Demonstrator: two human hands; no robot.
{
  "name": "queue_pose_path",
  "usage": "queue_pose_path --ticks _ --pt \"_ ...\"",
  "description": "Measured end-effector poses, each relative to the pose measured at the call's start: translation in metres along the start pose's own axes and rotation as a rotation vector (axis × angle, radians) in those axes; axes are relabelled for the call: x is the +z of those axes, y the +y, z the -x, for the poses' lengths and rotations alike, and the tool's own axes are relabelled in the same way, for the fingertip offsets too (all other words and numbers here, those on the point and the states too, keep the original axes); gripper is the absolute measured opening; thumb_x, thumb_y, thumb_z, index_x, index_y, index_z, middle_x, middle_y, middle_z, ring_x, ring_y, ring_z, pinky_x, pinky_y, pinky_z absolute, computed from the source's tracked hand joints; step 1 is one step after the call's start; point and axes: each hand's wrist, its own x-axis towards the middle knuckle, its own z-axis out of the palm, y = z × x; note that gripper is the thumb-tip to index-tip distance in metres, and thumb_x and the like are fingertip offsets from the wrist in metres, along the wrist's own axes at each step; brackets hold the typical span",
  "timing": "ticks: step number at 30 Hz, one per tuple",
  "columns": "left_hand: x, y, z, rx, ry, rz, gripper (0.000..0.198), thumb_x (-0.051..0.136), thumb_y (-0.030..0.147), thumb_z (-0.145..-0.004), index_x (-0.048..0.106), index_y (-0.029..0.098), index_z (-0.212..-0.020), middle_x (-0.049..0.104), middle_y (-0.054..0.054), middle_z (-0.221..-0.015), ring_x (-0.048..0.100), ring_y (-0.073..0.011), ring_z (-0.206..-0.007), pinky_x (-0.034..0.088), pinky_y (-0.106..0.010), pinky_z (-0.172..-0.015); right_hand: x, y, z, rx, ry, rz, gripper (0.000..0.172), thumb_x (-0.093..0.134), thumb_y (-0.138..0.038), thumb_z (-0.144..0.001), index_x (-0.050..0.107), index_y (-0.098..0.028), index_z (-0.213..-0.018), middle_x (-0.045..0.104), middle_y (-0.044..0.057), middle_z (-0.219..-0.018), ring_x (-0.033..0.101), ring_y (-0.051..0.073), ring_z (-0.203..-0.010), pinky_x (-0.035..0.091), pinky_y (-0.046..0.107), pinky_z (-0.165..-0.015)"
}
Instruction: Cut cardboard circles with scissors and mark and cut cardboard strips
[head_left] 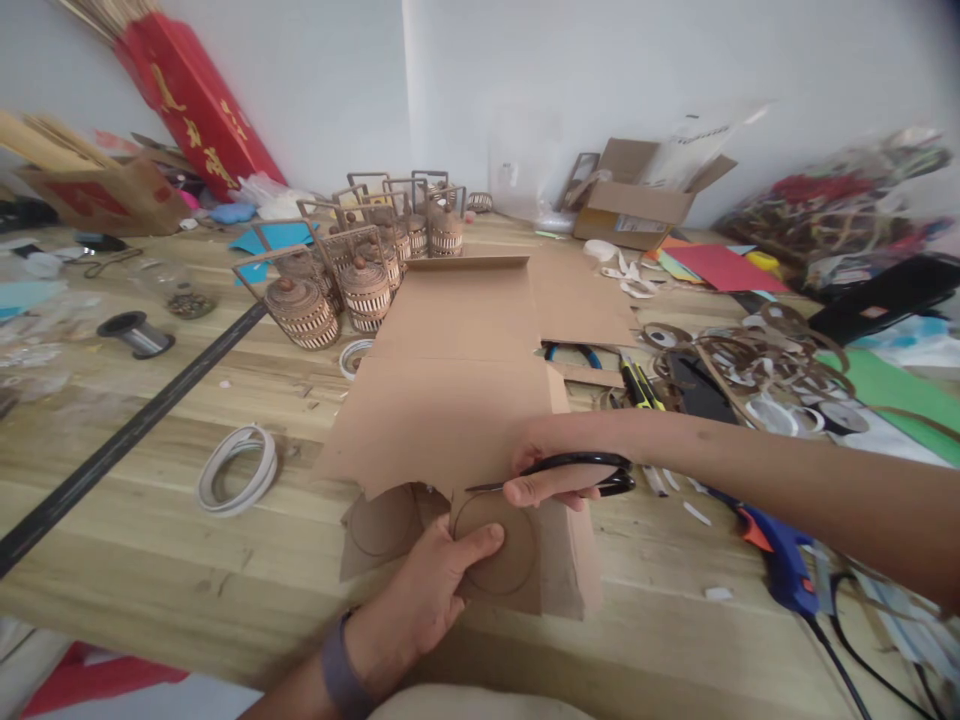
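A large sheet of brown cardboard point(442, 420) lies folded out before me, its near edge cut ragged. My left hand point(435, 575) grips a near part of the cardboard, thumb pressed on top inside a drawn circle point(510, 570); the other fingers are mostly hidden. A second drawn circle point(386, 520) shows on a piece to the left. My right hand point(547, 470) is closed on a pair of black-handled scissors point(577, 460). Their tips point left at the cut edge, just above the circle under my left thumb.
Several small woven baskets with tall handles point(367, 290) stand beyond the cardboard. A white ring of strip point(237, 470) lies left, near a wire spool point(135, 335). On the right are a blue glue gun point(784, 560), a yellow-black cutter point(641, 383) and coiled brown strips point(787, 350).
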Motion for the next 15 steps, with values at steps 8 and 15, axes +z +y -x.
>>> queue_pose_path --ticks 8,15 --pt "-0.004 -0.002 -0.001 -0.002 -0.005 0.022 0.055 0.092 0.038 -0.058 0.069 0.019 -0.104 0.080 -0.008 -0.100 0.071 -0.0327 -0.110 0.056 -0.039 -0.090 0.002 0.004 -0.004 0.007 -0.005 -0.054 0.077 0.048 -0.096 -0.065 0.057 -0.020 -0.067 0.047 -0.006 -0.041 0.043 0.009 -0.037 0.036 0.022 -0.041" --pt "-0.019 -0.014 0.003 0.037 0.021 0.214 0.047 0.091 0.028 -0.068 0.072 0.015 -0.108 0.080 -0.009 -0.100 0.076 -0.0252 -0.093 0.060 -0.029 -0.076 0.010 0.011 -0.016 -0.009 0.118 -0.056 0.067 0.054 -0.087 -0.072 0.056 -0.020 -0.068 0.048 -0.005 -0.042 0.044 0.011 -0.038 0.035 0.023 -0.040"
